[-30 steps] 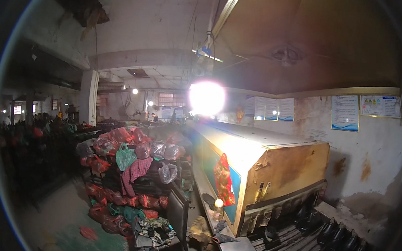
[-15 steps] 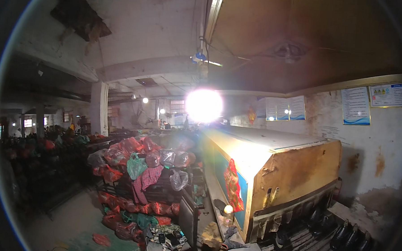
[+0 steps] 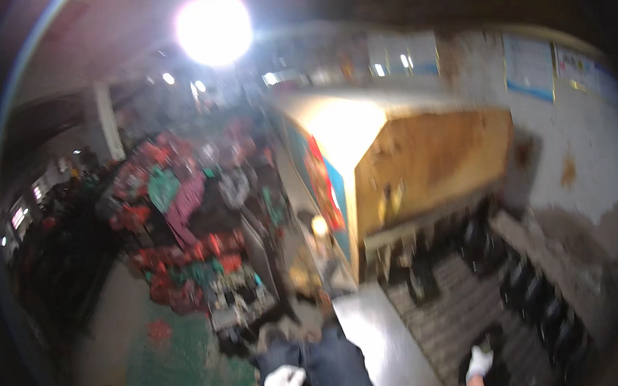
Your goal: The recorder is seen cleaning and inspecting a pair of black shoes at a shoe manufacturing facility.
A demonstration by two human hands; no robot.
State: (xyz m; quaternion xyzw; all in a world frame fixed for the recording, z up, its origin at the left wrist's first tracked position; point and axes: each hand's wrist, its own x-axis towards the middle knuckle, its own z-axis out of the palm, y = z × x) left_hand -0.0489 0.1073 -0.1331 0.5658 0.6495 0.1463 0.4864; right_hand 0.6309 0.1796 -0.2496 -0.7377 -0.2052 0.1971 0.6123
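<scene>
right hand (image 3: 479, 362) in white glove, bare forearm, over dark ribbed conveyor bed (image 3: 446, 292), lower r. fingertips at dark shoe-like item (image 3: 489, 335), which lies on the bed; blur, so can't tell if gripped or just touched. left hand (image 3: 285, 383), also white glove, at bottom edge over dark trousers (image 3: 339, 367) of the wearer; fingers look partly curled, can't tell if it holds anything.

row of black shoes (image 3: 552, 317) along far r side of bed, next to wall, approx toe to heel unclear. more dark shoes (image 3: 424, 277) near mouth of big yellowish box-type machine (image 3: 438, 161), under its hanging flaps. shiny metal plate (image 3: 385, 345) btwn trousers & bed. red cloth (image 3: 323, 183) hangs on machine's l side, lit bulb (image 3: 320, 225) just below.

l of machine: rack w/ red plastic bags (image 3: 189, 250), green bag (image 3: 163, 188), pink cloth (image 3: 186, 208); camo-type cloth (image 3: 235, 297) in front. v bright lamp (image 3: 214, 30) up top, posters (image 3: 528, 68) on r wall.
</scene>
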